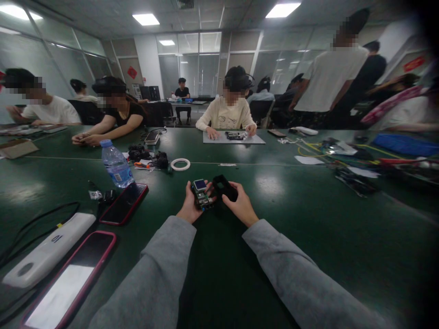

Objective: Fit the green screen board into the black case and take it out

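Above the green table (219, 246), my left hand (190, 204) holds a small circuit board (204, 199) with a little screen at its far end. The fingers reach around behind the board and partly show on its right side. My right hand (243, 204) grips a black plastic case (224, 188) with a rectangular opening in it, thumb on the near side. Board and case are side by side, close together; whether they touch I cannot tell.
Left of my arms lie two red-edged phones (124, 204) (70, 283), a white device (50, 250) and cables. A water bottle (116, 165), black cables (149, 156) and a white ring (180, 164) stand beyond. Opposite sits a person (228, 112) at a grey mat (209, 139). Wires (329, 148) lie right.
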